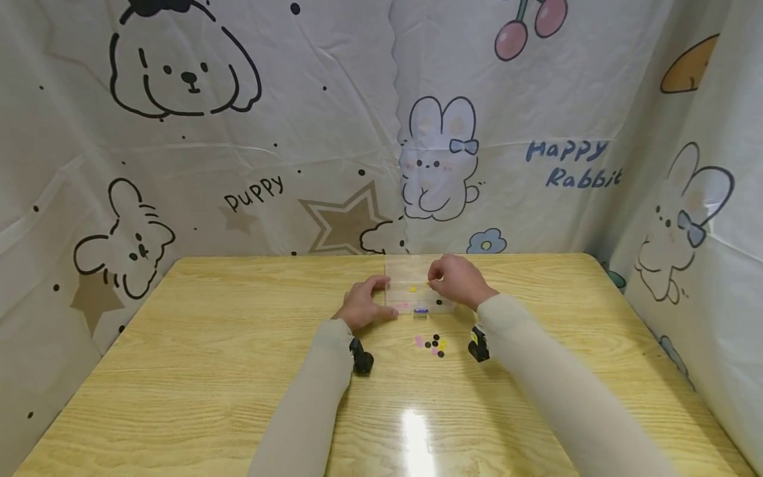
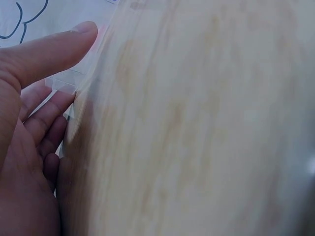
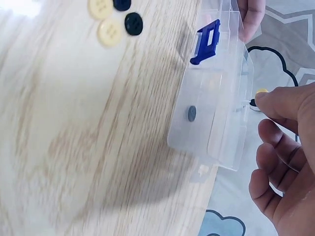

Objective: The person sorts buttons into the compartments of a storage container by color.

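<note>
A clear plastic compartment box (image 1: 405, 268) stands on the table with its lid raised at the back. My left hand (image 1: 363, 305) holds its left end, thumb at the front and fingers behind. Over the right part of the box, my right hand (image 1: 457, 279) pinches a small yellow button (image 3: 261, 91) between thumb and fingertip. Inside the box lie a black button (image 3: 192, 113) in the front right compartment, a yellow button (image 1: 413, 289) farther back and something pink (image 1: 403, 305) at front left. A blue latch (image 3: 206, 42) is on the front.
In front of the box, several loose black, yellow and pink buttons (image 1: 435, 344) lie in a small group on the wooden table (image 1: 238, 371). A printed curtain (image 1: 334, 146) closes off the back and sides.
</note>
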Tool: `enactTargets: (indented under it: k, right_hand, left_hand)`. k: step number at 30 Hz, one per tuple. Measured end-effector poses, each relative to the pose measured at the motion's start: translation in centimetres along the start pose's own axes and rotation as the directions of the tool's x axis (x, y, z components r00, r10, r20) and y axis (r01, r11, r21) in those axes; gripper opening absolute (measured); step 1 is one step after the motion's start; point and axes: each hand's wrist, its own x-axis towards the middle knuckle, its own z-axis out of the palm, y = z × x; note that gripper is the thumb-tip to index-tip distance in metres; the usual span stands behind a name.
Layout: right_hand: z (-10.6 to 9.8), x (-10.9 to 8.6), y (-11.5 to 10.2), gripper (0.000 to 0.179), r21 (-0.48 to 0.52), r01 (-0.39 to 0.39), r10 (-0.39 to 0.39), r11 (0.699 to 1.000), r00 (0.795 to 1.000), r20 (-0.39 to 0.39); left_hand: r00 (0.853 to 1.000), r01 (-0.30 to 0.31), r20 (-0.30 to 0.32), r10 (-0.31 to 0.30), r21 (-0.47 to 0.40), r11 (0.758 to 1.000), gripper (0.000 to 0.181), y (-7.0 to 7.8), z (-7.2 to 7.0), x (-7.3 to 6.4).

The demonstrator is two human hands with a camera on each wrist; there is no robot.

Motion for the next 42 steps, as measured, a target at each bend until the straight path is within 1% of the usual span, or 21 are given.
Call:
enactTargets:
  k: [5,9,15,22,25,30,42]
  right_hand:
    - [0.4,0.7,-0.2,0.008,-0.012,-0.017,0.017,1.000,1.000,-0.008]
    - [0.8,1.1,-0.3,0.009,-0.006,-0.039,0.039,0.999,0.999,0.002]
    - [1.2,1.3,-0.4,0.009,0.002,-0.045,0.045,0.999,0.999,0.009]
    - [1.6,1.5,-0.2,0.008,-0.011,-0.058,0.058,0.998,0.998,0.014]
    - [1.5,1.6,-0.3,0.008,-0.013,-0.053,0.053,0.999,0.999,0.014]
    - [1.4,1.6,-0.6,0.009,-0.012,-0.042,0.043,0.999,0.999,0.015]
    - [1.6,1.5,-0.5,0.010,-0.020,-0.041,0.041,0.999,0.999,0.008]
  left_hand:
    - [1.000,-0.001,-0.005,0.001,-0.001,1.000,0.076,0.1,-0.1,0.1]
    - [1.000,-0.005,-0.003,0.005,-0.008,1.000,0.075,-0.2,0.0,0.2]
    - [1.000,-0.013,0.003,0.013,-0.031,0.999,0.076,-0.3,0.2,0.2]
    - [1.000,-0.005,0.003,0.005,-0.023,1.000,0.076,-0.2,0.2,0.0]
    - [1.000,-0.003,-0.001,0.003,-0.014,1.000,0.076,-0.2,0.1,0.0]
    - [1.000,-0.017,-0.010,0.017,-0.006,1.000,0.075,-0.3,0.1,0.1]
    - [1.000,-0.017,-0.015,0.017,-0.002,1.000,0.075,-0.4,0.1,0.1]
